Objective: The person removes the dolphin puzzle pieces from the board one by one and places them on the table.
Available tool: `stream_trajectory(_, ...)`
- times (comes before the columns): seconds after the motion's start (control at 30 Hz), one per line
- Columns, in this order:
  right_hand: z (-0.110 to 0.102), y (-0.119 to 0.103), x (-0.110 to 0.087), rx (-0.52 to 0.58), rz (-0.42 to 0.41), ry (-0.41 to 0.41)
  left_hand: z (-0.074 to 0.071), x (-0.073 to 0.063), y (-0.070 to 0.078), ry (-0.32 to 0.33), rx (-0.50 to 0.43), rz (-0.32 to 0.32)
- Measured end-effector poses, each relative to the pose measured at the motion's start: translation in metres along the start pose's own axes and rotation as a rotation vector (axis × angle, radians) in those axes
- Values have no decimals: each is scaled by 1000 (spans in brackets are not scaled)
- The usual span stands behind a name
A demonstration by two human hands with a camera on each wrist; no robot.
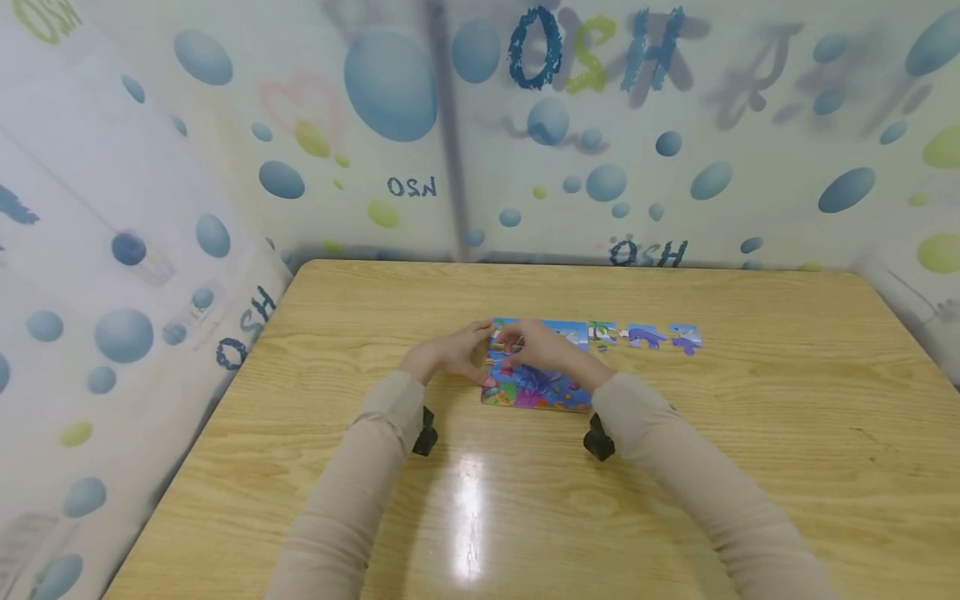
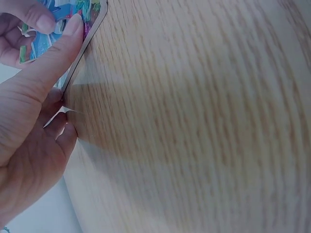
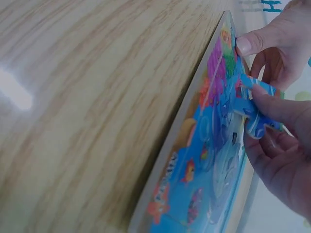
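Note:
A flat jigsaw puzzle board (image 1: 555, 392) with a bright undersea picture lies on the table. My left hand (image 1: 457, 352) is at its left edge, the straight thumb (image 2: 68, 41) resting on the board and the other fingers spread along the side. My right hand (image 1: 536, 346) is over the board's left part. Between thumb and fingers it pinches a blue jigsaw piece (image 3: 260, 121), seen tilted close over the board in the right wrist view. More blue and green printed pieces overlap there near the left thumb.
Right of the board, several loose jigsaw pieces lie in a row: one with a palm tree (image 1: 602, 332), one with a purple-blue shape (image 1: 643, 336) and another blue one (image 1: 686, 337). The wooden table (image 1: 787, 433) meets a wall (image 1: 525, 225) printed with blue bubbles.

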State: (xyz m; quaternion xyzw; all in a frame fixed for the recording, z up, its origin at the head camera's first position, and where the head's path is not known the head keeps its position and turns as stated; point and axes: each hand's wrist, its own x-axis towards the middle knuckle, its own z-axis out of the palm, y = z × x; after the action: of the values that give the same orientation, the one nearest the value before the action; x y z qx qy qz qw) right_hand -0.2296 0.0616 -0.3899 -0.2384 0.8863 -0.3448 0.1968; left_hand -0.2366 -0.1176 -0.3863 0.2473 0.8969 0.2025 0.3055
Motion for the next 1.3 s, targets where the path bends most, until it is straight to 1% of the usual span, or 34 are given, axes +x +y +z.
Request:
stream_trajectory(0.2,0,7,0,23,-37,-15,0,1,-1,3,1,6)
stream_trajectory(0.5,-3,10,-3,79,-39,-20,0,0,0,-3,-14,3)
stream_trajectory(0.57,-3,10,-4,85,-37,-27,0,0,0,-2,-15,5)
stream_trajectory(0.73,-7,15,-8,125,14,-43,0,0,1,-4,-3,-2)
stream_trajectory(0.8,-10,18,-11,145,35,-34,0,0,0,-6,-3,-11)
stream_trajectory(0.97,-20,27,-22,153,64,14,1,0,-1,-6,-20,-16)
stream_trajectory(1.13,-30,42,-33,200,102,48,1,0,-1,-4,-30,0)
stream_trajectory(1.3,-42,55,-46,162,117,98,2,1,-2,3,-33,6)
